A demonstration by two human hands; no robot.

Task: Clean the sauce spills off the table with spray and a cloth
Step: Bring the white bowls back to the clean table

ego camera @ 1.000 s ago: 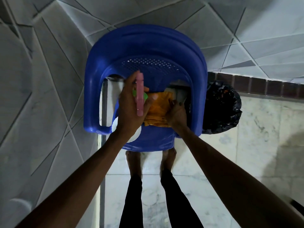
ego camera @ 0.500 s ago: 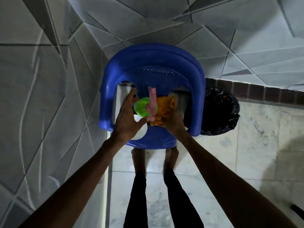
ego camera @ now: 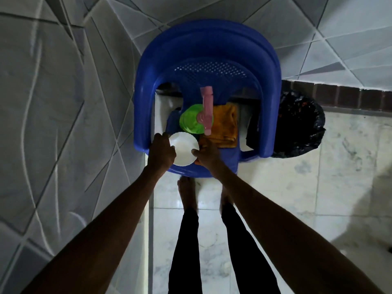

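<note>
Head view — left hand [ego camera: 162,152] and right hand [ego camera: 206,154] clasp a white bowl [ego camera: 183,148], fingers [ego camera: 165,139] curled round its rim.

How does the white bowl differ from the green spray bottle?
The white bowl is plain white; the spray bottle is green with a pink head. The left hand and right hand hold the bowl; no hand touches the bottle. The bowl is nearer the seat's front edge than the bottle. Both are over the blue chair seat.

Home interior, likely: patterned tiled wall [ego camera: 63,102], marble floor [ego camera: 297,198], blue plastic chair [ego camera: 207,49], black bin bag [ego camera: 301,124].
</note>
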